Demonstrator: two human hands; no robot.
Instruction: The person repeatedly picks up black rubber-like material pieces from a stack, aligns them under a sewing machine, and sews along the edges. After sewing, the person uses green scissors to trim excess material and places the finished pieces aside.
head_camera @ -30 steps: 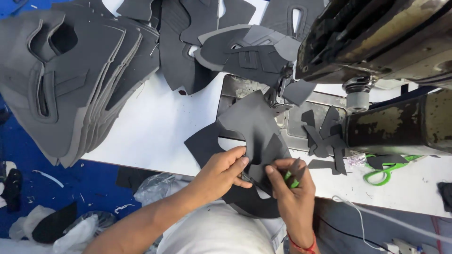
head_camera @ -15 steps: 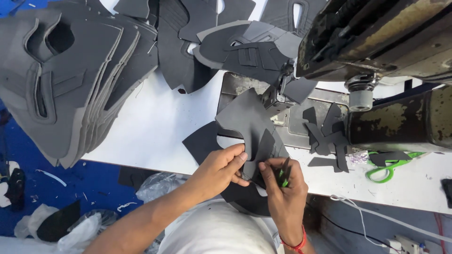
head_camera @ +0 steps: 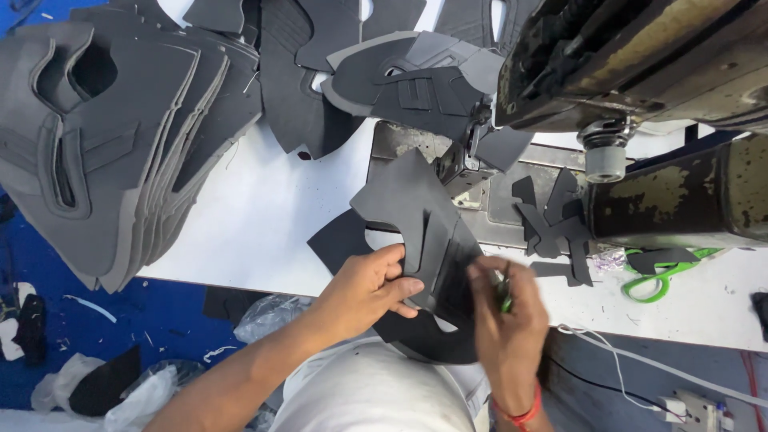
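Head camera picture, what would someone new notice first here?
Most likely the two hands low in the middle: the left hand presses a dark grey cut piece at the white table's near edge, while the right hand grips a small green tool against it. A tall stack of grey pieces fills the left, and a worn sewing machine looms top right.

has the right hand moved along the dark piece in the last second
Cannot tell: the right hand stays on the dark gray piece, about as far left of the green scissors as before.
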